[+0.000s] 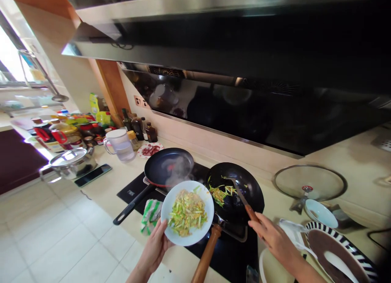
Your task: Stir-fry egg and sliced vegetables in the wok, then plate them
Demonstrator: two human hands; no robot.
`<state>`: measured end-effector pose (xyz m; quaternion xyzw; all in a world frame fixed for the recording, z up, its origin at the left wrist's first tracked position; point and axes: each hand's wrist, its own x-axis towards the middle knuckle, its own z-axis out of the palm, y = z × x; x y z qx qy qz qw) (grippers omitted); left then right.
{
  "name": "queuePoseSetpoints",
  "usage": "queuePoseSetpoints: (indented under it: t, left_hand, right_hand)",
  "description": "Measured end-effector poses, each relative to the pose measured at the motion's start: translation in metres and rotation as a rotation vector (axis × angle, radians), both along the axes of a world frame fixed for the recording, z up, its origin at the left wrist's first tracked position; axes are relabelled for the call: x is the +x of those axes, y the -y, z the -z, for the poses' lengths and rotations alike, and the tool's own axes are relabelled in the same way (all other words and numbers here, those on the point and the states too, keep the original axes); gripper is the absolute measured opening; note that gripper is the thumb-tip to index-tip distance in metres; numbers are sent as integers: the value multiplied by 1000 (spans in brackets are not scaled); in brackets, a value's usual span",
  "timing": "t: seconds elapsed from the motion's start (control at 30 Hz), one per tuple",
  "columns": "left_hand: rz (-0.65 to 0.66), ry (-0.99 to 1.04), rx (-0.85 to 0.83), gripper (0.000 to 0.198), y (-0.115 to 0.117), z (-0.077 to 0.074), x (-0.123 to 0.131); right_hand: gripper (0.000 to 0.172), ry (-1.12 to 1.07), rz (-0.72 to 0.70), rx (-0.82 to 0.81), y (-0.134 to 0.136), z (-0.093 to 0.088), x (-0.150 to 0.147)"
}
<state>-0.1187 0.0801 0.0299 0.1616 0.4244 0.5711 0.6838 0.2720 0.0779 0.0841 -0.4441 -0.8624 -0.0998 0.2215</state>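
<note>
**Plate held at wok's rim, spatula in the wok**

Left to right, clock directions read off the head view.

- Far left worktop: steel pot with lid, bottles and jars behind it, clear jug, small dish of red slices against the wall.
- Empty black frying pan on the hob, handle running out toward 7 o'clock. Steam rising over its right side.
- Left hand closed on the near edge of the white plate, thumb over the rim, fingers beneath. Plate carries a heap of green and yellow stir-fry strips and sits tilted a little, its far rim overlapping the frying pan's edge, its right rim just beside the wok.
- Green-and-white cloth lies on the worktop under the plate's left side.
- Wok lies at 2 o'clock from the plate, touching or nearly so. A small remainder of food sits in its left half, side nearest the plate. Its wooden handle points down toward 6 o'clock, between the two hands.
- Right hand gripping the spatula by its wooden grip; long axis runs 10 to 4 o'clock, blade resting in the leftovers. Right hand is nearer to the wok, left holds only the plate.
- Right side: glass lid lying flat, small white bowl, striped plate with white spoons. Well clear of the wok-to-plate gap; only the wok handle stands near it.
</note>
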Motion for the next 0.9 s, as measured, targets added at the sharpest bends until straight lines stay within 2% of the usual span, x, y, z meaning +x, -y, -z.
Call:
queuePoseSetpoints:
  t: [0.07, 0.13, 0.17, 0.23, 0.33, 0.43, 0.57, 0.7, 0.8, 0.9]
  left_hand:
    - [1, -16, -3, 62, 3, -2, 0]
    - [3, -22, 2, 61, 6, -4, -1]
    - [6, -21, 4, 61, 7, -5, -1]
    - [9, -15, -1, 62, 8, -6, -1]
    - [-7, -20, -13, 62, 8, -4, -2]
    - [-32, -20, -9, 61, 8, -1, -4]
    - [-41, -25, -13, 58, 10, 3, -8]
    - [-74, -53, -28, 60, 15, 5, -11]
    - [-98, -64, -45, 59, 16, 7, -11]
    - [-109, -69, -59, 57, 17, 9, -11]
  right_hand:
    - [36, 26, -24, 3, 5, 24, -3]
    - [40, 41, -31, -19, 13, 40, -2]
    - [42, 46, -34, -34, 17, 44, 1]
    - [42, 47, -50, -57, 24, 39, 9]
    - [36, -6, -51, -64, 22, 11, 14]
    - [29, -123, 21, -48, 4, -18, -1]
    - [30, -165, 25, -104, -9, -31, -20]
    - [32, -35, -57, -297, 11, -45, -7]
    - [30, -12, -12, -377, 10, -78, 7]
    - [26, -98, 92, -363, -30, -119, 20]
